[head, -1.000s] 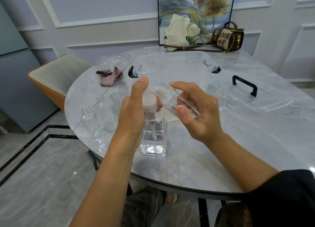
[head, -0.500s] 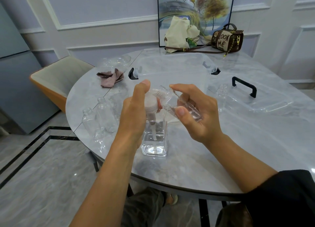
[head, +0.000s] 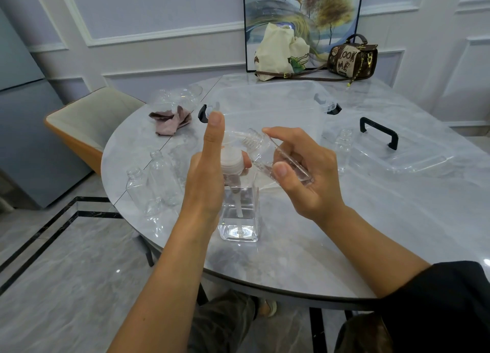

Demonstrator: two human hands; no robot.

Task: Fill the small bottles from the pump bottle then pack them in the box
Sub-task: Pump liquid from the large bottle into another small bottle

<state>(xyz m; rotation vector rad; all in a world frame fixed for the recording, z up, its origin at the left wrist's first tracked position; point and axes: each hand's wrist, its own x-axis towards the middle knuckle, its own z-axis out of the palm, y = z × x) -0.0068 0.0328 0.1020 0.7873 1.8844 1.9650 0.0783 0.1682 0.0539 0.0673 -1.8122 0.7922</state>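
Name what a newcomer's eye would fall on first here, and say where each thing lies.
First, the two hands over the table, front middle: the left hand grips the pump bottle by its neck, thumb raised, while the right hand holds a small bottle tilted, mouth toward the spout. Then the empty bottles standing near the table's left edge, and the brown handbag at its far edge.

table [head: 371, 220]: grey marble | cloth [head: 171, 120]: mauve | handbag [head: 351, 59]: brown, lettered

Empty bottles [head: 159, 175] stand left of the pump bottle [head: 240, 220]; open tabletop [head: 344, 246] lies right.
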